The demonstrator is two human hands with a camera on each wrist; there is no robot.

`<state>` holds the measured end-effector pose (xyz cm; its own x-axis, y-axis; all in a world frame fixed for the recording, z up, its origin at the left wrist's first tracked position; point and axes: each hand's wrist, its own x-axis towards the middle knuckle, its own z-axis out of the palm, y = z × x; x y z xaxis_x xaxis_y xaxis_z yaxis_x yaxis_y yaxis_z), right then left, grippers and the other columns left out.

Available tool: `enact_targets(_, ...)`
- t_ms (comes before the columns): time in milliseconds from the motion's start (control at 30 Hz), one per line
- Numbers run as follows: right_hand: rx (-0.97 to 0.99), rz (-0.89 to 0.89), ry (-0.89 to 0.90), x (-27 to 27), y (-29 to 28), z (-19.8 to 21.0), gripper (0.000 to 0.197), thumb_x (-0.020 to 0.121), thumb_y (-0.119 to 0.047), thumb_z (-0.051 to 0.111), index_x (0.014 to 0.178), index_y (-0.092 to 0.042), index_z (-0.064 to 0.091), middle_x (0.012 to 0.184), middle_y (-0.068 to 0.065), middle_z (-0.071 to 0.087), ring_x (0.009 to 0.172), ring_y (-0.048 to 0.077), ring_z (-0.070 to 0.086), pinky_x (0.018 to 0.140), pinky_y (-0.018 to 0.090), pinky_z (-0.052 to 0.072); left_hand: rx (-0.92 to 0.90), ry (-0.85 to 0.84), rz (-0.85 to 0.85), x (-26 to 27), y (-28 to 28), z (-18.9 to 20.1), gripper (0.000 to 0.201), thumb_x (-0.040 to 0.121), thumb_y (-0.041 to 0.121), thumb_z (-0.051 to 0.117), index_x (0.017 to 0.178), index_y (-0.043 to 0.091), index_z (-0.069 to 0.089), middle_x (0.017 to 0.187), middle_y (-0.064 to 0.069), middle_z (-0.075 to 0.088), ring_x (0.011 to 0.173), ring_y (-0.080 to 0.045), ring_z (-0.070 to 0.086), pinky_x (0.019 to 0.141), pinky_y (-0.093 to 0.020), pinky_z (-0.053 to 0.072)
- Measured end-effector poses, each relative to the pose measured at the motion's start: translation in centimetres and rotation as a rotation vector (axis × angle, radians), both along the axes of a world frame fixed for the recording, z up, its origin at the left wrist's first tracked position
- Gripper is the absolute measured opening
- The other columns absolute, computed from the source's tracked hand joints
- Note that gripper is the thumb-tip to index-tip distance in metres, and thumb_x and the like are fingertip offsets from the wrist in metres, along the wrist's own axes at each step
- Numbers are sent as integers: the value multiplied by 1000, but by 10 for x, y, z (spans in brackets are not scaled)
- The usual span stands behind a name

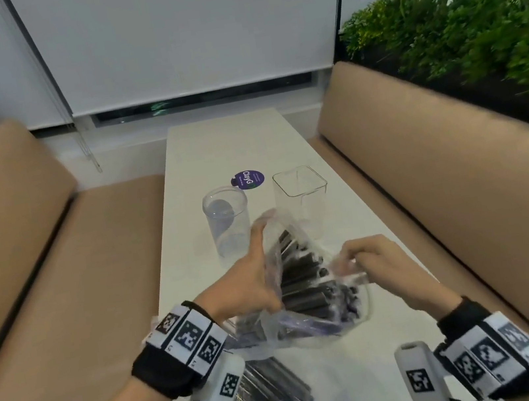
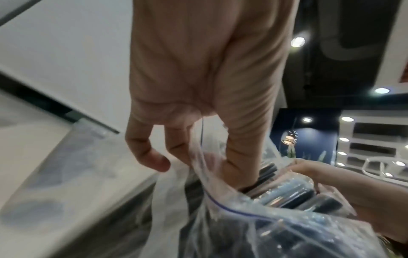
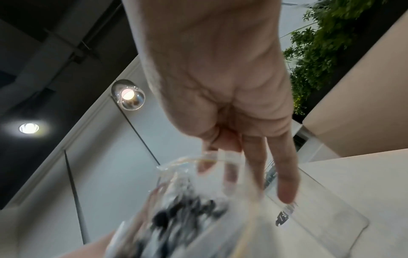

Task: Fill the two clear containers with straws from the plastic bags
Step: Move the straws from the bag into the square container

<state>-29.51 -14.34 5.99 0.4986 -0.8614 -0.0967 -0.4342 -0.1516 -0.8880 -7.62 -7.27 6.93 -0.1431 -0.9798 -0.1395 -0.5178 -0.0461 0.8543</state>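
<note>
Holding a clear plastic bag point(image 1: 309, 297) of dark straws point(image 1: 303, 277) above the white worktop point(image 1: 223, 144), both hands pull its mouth apart. The left hand point(image 1: 248, 282) pinches the bag's left edge, its thumb inside the opening; the right hand point(image 1: 380, 261) grasps the right edge with curled fingers. Beyond the bag stand a round clear container point(image 1: 228, 223) and a square clear container point(image 1: 303, 201), both without straws. A second bag of straws point(image 1: 270, 400) lies on the worktop near the left wrist.
</note>
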Motion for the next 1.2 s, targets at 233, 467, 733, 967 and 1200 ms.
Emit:
enact_targets(233, 136, 64, -234, 8, -11, 16, 36, 85, -48, 61, 118, -35, 57, 122, -8, 65, 107, 9, 67, 91, 36, 53, -104, 216, 87, 8, -16, 7, 129, 66, -19, 70, 140, 58, -4, 125, 3, 59, 53, -21, 51, 59, -34, 53)
enact_targets(467, -388, -271, -20, -4, -34, 24, 25, 98, -14, 55, 80, -18, 72, 76, 5, 75, 61, 7, 71, 64, 31, 59, -229, -265, 219, 16, -19, 16, 110, 72, 4, 69, 147, 46, 1, 107, -3, 50, 63, -9, 52, 52, -23, 41)
enact_targets(733, -39, -279, -256, -1, -42, 24, 27, 103, -32, 43, 84, -17, 56, 98, 4, 65, 87, 25, 64, 81, 48, 57, -38, 94, 33, 12, -21, 11, 122, 73, -18, 65, 149, 43, -8, 154, -5, 24, 112, -33, 64, 55, -18, 52)
enact_targets(967, 332, -344, -668, 26, -42, 7, 36, 107, -24, 31, 126, -3, 54, 121, 21, 67, 113, 34, 65, 91, 46, 54, -15, 303, 30, 0, -26, -7, 128, 65, -18, 77, 148, 45, 3, 139, 13, 40, 114, -17, 63, 86, -30, 58)
enact_targets(1200, 400, -440, -639, 45, -73, 0, 28, 103, -11, 39, 119, 1, 59, 112, 18, 68, 101, 28, 67, 89, 42, 55, -87, 313, 184, 16, -49, -20, 97, 65, -2, 85, 141, 31, 32, 120, 16, 55, 91, 6, 65, 73, -8, 53)
